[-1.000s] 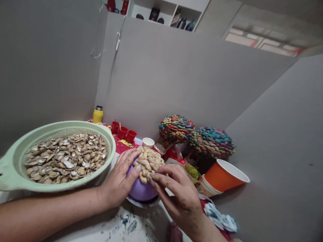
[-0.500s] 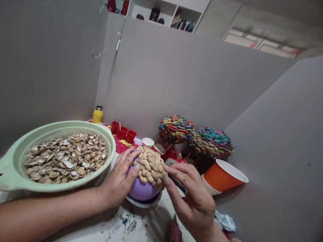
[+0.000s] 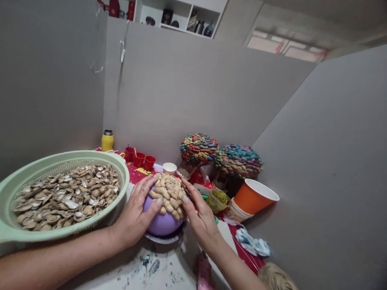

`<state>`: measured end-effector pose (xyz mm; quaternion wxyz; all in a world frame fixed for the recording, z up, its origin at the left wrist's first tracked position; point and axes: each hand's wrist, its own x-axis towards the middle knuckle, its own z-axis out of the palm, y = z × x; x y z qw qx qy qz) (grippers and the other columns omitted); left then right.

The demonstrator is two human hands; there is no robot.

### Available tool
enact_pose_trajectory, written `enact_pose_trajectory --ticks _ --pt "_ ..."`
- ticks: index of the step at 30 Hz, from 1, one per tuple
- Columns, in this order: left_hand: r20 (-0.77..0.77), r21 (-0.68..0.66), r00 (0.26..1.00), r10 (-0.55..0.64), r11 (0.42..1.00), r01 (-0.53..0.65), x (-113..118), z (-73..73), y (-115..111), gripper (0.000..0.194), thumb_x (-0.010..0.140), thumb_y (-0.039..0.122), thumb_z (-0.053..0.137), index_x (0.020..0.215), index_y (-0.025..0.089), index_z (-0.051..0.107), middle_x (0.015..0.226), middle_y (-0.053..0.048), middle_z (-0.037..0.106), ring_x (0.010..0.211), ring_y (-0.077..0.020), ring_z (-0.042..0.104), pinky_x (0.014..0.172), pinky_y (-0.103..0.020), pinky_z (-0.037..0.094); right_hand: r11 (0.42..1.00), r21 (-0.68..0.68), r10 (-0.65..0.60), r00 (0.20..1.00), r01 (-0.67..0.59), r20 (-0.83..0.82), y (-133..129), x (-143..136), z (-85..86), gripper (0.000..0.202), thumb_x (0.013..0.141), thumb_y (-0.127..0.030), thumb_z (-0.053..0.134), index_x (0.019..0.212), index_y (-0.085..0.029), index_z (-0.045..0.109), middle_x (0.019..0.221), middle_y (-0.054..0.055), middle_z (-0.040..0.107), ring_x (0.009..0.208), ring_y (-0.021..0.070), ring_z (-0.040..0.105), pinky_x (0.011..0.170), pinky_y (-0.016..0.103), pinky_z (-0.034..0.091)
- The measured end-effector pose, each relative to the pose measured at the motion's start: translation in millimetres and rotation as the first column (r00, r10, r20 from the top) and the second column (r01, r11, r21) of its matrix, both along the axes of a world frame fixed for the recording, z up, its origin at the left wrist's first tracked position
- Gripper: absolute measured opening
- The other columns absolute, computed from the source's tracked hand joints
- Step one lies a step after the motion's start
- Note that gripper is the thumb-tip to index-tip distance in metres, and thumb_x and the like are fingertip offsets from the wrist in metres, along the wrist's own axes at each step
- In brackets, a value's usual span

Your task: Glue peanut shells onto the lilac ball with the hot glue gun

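Observation:
A smooth purple ball (image 3: 163, 225), perhaps a balloon, sits in a shallow dark dish (image 3: 167, 241). Whole peanut shells (image 3: 169, 193) cover its top in a close layer. My left hand (image 3: 140, 213) is cupped round the ball's left side, thumb on the shells. From the right, my right hand (image 3: 201, 219) steadies it, with fingertips and thumb touching the shells. Bits of green show behind the right hand; what they belong to I cannot make out.
Left stands a green colander (image 3: 124, 177) full of split peanut shells (image 3: 69, 197). Behind are a yellow bottle (image 3: 107, 141), red cups (image 3: 139, 160), a white cup (image 3: 169, 168) and two multicoloured domed pieces (image 3: 199, 149). At right are orange paper buckets (image 3: 252, 197) and a crumpled cloth (image 3: 253, 243).
My right hand no longer pinches the thin dark tool; its fingers now lie against the shells. My left hand stays on the ball. The whole view has shifted, with things appearing farther left.

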<state>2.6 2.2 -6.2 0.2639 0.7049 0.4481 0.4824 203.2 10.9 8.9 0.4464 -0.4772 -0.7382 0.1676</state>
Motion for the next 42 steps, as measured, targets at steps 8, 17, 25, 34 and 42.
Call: enact_pose_trajectory --ticks 8,17,25,34,42 --pt "-0.003 0.042 1.0 0.026 0.999 -0.026 0.5 -3.0 4.7 0.05 0.096 0.043 0.043 0.143 0.025 0.039 0.149 -0.008 0.04 0.14 -0.0258 0.032 0.119 -0.049 0.022 0.998 0.025 0.051 0.998 -0.05 -0.041 1.7 -1.8 -5.1 0.047 0.098 -0.047 0.043 0.137 -0.022 0.051 0.144 0.011 0.048 0.135 0.025 0.041 0.114 0.049 0.03" --pt "0.005 0.07 1.0 0.027 0.997 -0.028 1.9 -2.1 4.5 0.048 0.096 0.039 0.044 0.141 0.023 0.04 0.146 -0.009 0.042 0.138 -0.0247 0.035 0.118 -0.047 0.024 0.998 0.023 0.064 0.998 -0.064 -0.013 1.7 -1.1 -6.9 0.047 0.099 -0.046 0.043 0.14 -0.023 0.048 0.148 0.011 0.043 0.138 0.0246 0.037 0.115 0.05 0.028" --pt "0.007 0.077 1.0 0.028 0.997 -0.029 1.7 -2.5 5.0 0.047 0.096 0.037 0.045 0.14 0.022 0.041 0.145 -0.01 0.043 0.137 -0.0237 0.036 0.118 -0.045 0.025 0.997 0.031 0.064 0.998 -0.064 -0.01 0.9 -2.3 -6.5 0.048 0.099 -0.047 0.043 0.139 -0.022 0.049 0.148 0.013 0.043 0.138 0.0251 0.037 0.115 0.051 0.027" --pt "0.007 0.075 1.0 0.028 0.997 -0.028 2.2 -1.6 4.3 0.048 0.095 0.038 0.046 0.14 0.023 0.041 0.145 -0.01 0.044 0.138 -0.0251 0.036 0.118 -0.046 0.024 0.997 0.052 0.051 0.999 -0.05 -0.017 0.6 -3.3 -6.1 0.046 0.098 -0.047 0.045 0.138 -0.025 0.05 0.147 0.012 0.045 0.137 0.0266 0.039 0.114 0.051 0.029" --pt "0.03 0.045 0.999 -0.013 0.999 0.012 -0.5 -0.9 2.4 0.05 0.097 0.046 0.041 0.141 0.024 0.04 0.147 -0.008 0.042 0.139 -0.0239 0.034 0.119 -0.044 0.022 0.997 0.046 0.059 0.998 -0.059 0.002 0.8 -1.4 -6.8 0.046 0.098 -0.045 0.045 0.139 -0.024 0.048 0.148 0.012 0.043 0.138 0.0252 0.037 0.115 0.052 0.028"
